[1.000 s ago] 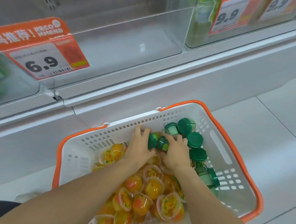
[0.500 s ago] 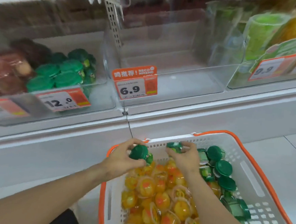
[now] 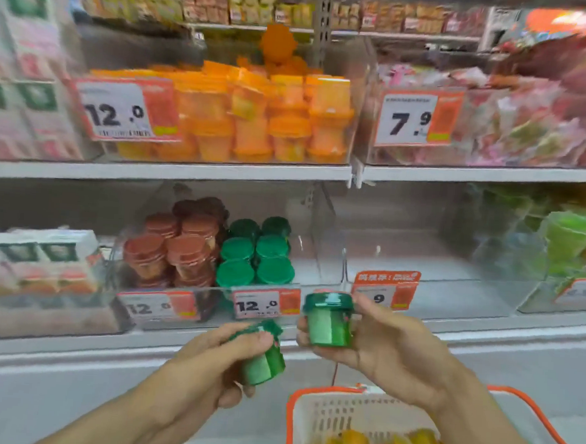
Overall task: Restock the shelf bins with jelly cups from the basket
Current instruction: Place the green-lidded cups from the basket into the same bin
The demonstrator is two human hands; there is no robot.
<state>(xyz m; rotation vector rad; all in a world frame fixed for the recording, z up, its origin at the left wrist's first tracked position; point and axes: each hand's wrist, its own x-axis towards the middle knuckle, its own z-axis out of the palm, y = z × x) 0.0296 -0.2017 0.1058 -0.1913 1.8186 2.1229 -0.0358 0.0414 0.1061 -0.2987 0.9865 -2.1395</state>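
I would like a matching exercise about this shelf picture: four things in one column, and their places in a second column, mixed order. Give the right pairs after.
Things:
1. upright green cup
2. tilted green cup
3. orange cups
4. basket

Places:
A. upper shelf bin
B. in the left hand
C. bottom right, on the floor
D. in the right hand

Pairs: 1-D, 2-B, 3-A, 4-C

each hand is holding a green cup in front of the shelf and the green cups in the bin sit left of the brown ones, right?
Not quite. In the head view the green cups in the bin sit to the right of the brown ones, not the left. The rest holds: the left hand holds one green cup and the right hand holds another in front of the shelf.
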